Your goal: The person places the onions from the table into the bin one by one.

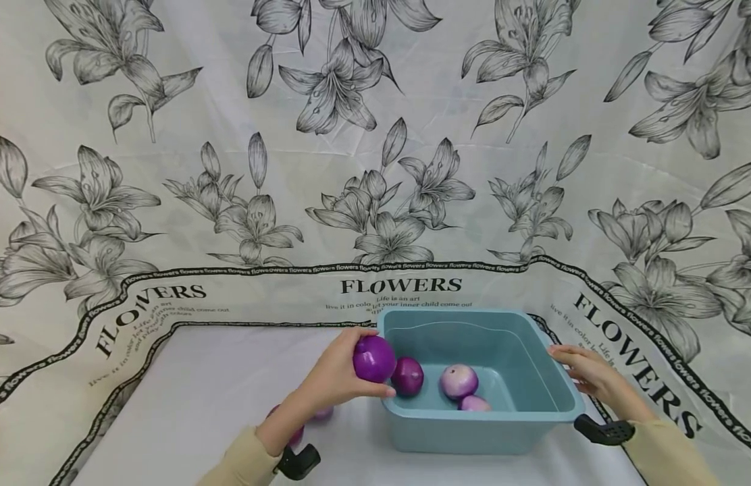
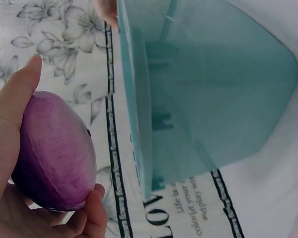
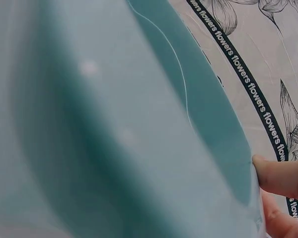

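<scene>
My left hand [image 1: 338, 368] grips a glossy red onion [image 1: 374, 359] just over the left rim of a blue-green plastic bin [image 1: 467, 432]. In the left wrist view the thumb and fingers curl round the onion [image 2: 59, 153], beside the bin's wall [image 2: 213, 89]. Inside the bin lie a dark red onion [image 1: 408, 376] at the left and two paler onions, one [image 1: 459, 382] near the middle and another [image 1: 475, 403] partly hidden by the front rim. My right hand [image 1: 594, 374] pinches the bin's right rim, its thumb [image 3: 280, 177] on the edge.
More red onions lie on the white table [image 1: 187, 405], partly covered by my left forearm; one onion [image 1: 323, 413] shows just past it. Behind the bin hangs a flower-printed cloth [image 1: 375, 202], which also runs along both sides.
</scene>
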Action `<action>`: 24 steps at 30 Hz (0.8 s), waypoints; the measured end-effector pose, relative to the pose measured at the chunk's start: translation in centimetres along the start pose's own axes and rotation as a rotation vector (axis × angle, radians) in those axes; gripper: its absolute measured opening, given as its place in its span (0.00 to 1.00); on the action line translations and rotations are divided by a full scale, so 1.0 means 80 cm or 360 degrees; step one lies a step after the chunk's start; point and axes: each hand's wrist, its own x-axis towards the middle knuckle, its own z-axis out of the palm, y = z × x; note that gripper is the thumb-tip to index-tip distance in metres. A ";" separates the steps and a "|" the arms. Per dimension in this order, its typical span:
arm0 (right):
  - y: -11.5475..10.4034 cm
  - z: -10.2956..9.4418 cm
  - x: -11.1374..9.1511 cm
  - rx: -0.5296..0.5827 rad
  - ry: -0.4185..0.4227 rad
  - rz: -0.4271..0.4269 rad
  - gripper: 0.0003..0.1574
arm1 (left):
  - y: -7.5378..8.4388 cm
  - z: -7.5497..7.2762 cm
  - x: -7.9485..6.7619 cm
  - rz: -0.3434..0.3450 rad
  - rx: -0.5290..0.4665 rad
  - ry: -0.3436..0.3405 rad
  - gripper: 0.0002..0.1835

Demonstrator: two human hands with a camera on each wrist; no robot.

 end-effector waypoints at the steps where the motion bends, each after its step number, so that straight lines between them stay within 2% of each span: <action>1: 0.000 0.000 0.000 -0.0010 0.0003 0.0005 0.50 | 0.004 0.003 0.003 0.0003 0.0008 -0.0029 0.50; 8: 0.000 0.002 -0.001 0.0000 -0.0018 -0.0003 0.54 | 0.036 0.021 0.031 0.0034 0.0167 -0.0172 0.49; 11: 0.002 0.002 -0.003 0.0001 -0.0065 -0.0028 0.53 | 0.052 0.029 0.042 0.0103 0.0273 -0.0242 0.48; 15: 0.008 0.005 -0.004 0.0025 -0.0043 -0.0030 0.52 | 0.068 0.043 0.055 0.0205 0.0420 -0.0304 0.47; 19: 0.010 0.007 -0.004 0.0054 -0.0014 -0.0005 0.53 | 0.078 0.059 0.065 0.0270 0.0526 -0.0400 0.47; 24: 0.004 0.005 -0.005 0.0015 -0.0125 -0.0008 0.56 | 0.080 0.078 0.083 0.0266 0.0605 -0.0482 0.45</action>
